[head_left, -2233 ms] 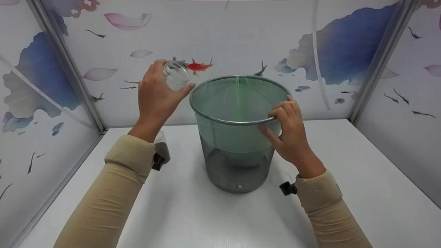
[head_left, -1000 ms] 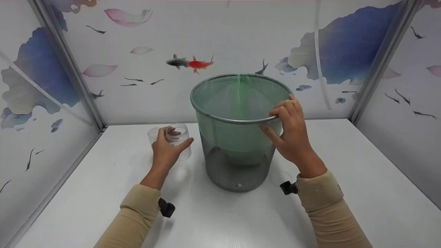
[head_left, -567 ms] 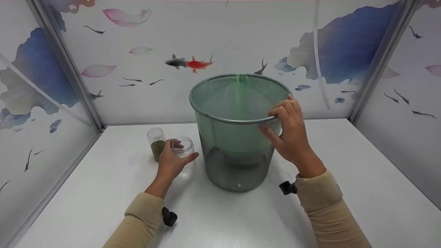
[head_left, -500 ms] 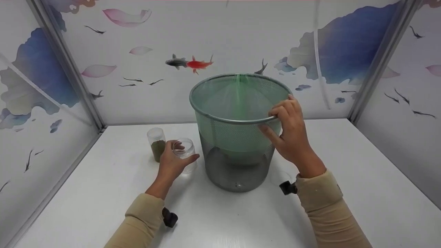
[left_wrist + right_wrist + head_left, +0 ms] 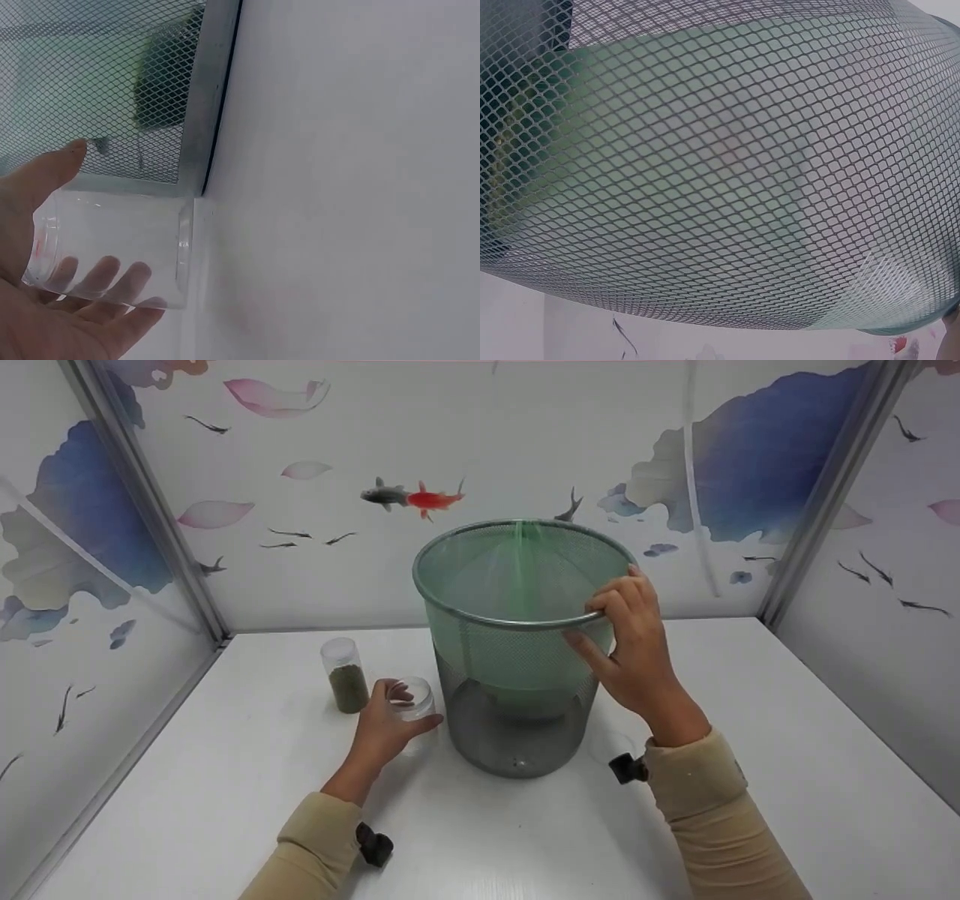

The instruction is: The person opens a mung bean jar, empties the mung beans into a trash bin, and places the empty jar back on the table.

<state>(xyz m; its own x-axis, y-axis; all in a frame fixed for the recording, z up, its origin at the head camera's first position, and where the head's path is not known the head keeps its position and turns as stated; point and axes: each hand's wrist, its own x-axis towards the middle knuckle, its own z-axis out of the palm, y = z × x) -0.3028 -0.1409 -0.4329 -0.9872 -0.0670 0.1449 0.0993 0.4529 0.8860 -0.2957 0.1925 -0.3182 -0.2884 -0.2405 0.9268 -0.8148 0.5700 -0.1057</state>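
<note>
A clear empty jar [image 5: 418, 706] stands upright, low over the white table [image 5: 465, 840], to the left of a grey mesh wastebasket [image 5: 517, 742]. My left hand [image 5: 379, 735] holds it from the left, thumb across the near side; in the left wrist view fingers [image 5: 131, 281] show through the jar's wall. My right hand [image 5: 634, 652] grips the wastebasket's rim, its fingers over the edge and thumb outside. A thin green bag [image 5: 480, 577] lines the wastebasket. Seen through the mesh, a dark mass [image 5: 165, 82] lies low in the bag. The right wrist view is mostly mesh.
A clear container of green-brown contents [image 5: 349, 686] stands behind my left hand. A faint clear disc [image 5: 606, 748] lies right of the wastebasket, by the right wrist camera [image 5: 626, 769]. Printed panels [image 5: 495, 442] enclose the table's back and sides.
My left hand has brought the jar down from its tilted position beside the wastebasket's rim, to upright near the table. It uncovered the filled container on the way. The right hand stayed on the rim.
</note>
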